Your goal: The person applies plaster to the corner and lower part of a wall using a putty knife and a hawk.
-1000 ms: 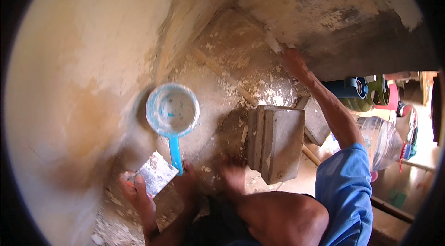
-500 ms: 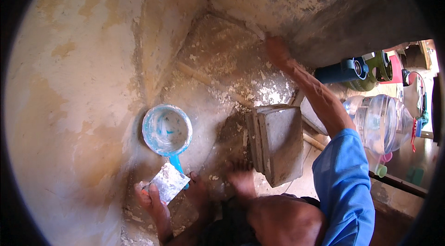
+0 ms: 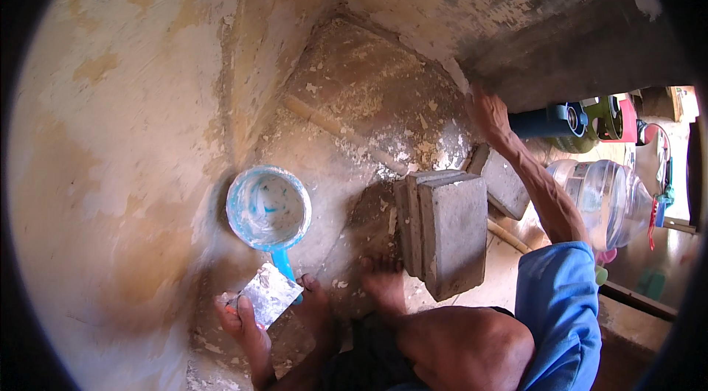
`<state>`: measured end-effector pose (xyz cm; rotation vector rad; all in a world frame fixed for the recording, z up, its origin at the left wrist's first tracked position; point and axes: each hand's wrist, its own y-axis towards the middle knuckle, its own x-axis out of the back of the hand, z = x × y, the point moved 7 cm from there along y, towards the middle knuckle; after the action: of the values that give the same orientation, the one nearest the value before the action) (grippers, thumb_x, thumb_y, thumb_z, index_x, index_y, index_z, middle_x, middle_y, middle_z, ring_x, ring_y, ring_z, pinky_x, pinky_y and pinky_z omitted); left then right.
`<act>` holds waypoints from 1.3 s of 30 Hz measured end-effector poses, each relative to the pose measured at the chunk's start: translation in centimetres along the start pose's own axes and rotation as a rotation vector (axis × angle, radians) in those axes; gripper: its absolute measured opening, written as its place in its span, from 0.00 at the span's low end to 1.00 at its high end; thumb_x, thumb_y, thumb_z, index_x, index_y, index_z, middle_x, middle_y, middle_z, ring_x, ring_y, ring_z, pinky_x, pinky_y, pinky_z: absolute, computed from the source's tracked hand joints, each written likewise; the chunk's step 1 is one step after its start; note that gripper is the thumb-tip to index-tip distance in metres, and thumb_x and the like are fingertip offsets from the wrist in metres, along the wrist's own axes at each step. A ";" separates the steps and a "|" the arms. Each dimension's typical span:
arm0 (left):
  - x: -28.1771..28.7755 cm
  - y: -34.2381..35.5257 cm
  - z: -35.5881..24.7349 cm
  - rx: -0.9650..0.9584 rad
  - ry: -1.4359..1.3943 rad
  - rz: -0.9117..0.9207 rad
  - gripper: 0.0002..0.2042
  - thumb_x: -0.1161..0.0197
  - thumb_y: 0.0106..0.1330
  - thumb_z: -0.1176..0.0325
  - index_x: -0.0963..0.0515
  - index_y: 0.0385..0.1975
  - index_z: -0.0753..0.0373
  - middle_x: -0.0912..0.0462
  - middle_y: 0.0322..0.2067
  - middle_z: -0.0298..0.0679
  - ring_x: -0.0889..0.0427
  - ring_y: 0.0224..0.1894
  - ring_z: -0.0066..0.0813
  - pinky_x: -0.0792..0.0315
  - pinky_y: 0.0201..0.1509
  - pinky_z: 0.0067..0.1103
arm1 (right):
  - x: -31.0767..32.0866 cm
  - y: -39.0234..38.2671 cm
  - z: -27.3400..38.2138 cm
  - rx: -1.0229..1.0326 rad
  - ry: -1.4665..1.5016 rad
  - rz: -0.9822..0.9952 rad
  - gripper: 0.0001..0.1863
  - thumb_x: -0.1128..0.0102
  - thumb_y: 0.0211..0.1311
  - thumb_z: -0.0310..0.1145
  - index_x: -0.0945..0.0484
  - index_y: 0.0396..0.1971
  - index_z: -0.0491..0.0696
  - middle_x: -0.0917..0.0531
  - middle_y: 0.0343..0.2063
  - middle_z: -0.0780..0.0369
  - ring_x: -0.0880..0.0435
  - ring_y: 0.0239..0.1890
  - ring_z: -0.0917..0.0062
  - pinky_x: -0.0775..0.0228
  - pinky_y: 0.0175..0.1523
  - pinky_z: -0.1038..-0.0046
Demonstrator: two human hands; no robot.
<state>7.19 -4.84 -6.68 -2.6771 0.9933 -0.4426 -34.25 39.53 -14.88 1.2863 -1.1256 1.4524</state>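
Note:
At the lower left, my left hand is closed on the handle of a wide scraper. White putty coats the scraper's flat blade. Just beyond it sits a light blue dipper, smeared inside with white putty, its handle running back toward the scraper. My right arm reaches far to the right, where my right hand is closed at the foot of the dark far wall. A narrow pale blade, seemingly a putty knife, sticks out from its fingers along the wall's lower edge. Its handle is hidden.
A stack of grey slabs stands in front of my feet, with another slab behind it. A clear plastic water jug, a blue cylinder and a green gas cylinder are at the right. A pole lies across the floor.
My right hand has slid to the right and nearer along the foot of the far wall, the pale blade moving with it. My left hand and the scraper stay nearly still.

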 end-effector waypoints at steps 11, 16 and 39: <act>-2.1 0.2 -2.1 -0.006 0.055 0.098 0.14 0.46 0.65 0.72 0.37 0.48 0.70 0.29 0.35 0.38 0.28 0.36 0.21 0.30 0.41 0.19 | -3.6 6.1 7.9 0.300 -0.028 -0.161 0.16 0.50 0.59 0.31 0.32 0.46 0.39 0.19 0.28 0.49 0.18 0.30 0.52 0.24 0.33 0.58; -1.5 0.0 -1.5 -0.011 0.064 0.061 0.14 0.46 0.66 0.72 0.37 0.48 0.70 0.29 0.36 0.39 0.28 0.37 0.21 0.30 0.42 0.19 | -5.2 5.9 5.3 0.107 0.030 -0.006 0.13 0.53 0.61 0.29 0.31 0.43 0.38 0.19 0.25 0.49 0.18 0.28 0.53 0.25 0.28 0.57; -2.3 -0.1 -1.8 -0.023 0.053 0.113 0.13 0.47 0.66 0.73 0.36 0.47 0.70 0.30 0.36 0.38 0.30 0.38 0.21 0.31 0.43 0.19 | 0.0 -2.9 -2.6 -0.113 -0.049 0.116 0.12 0.51 0.62 0.36 0.29 0.43 0.48 0.20 0.25 0.48 0.20 0.29 0.49 0.30 0.32 0.53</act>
<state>4.99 -3.46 -5.45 -2.6248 1.1650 -0.4832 -32.02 42.66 -14.76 1.2008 -1.3146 1.4261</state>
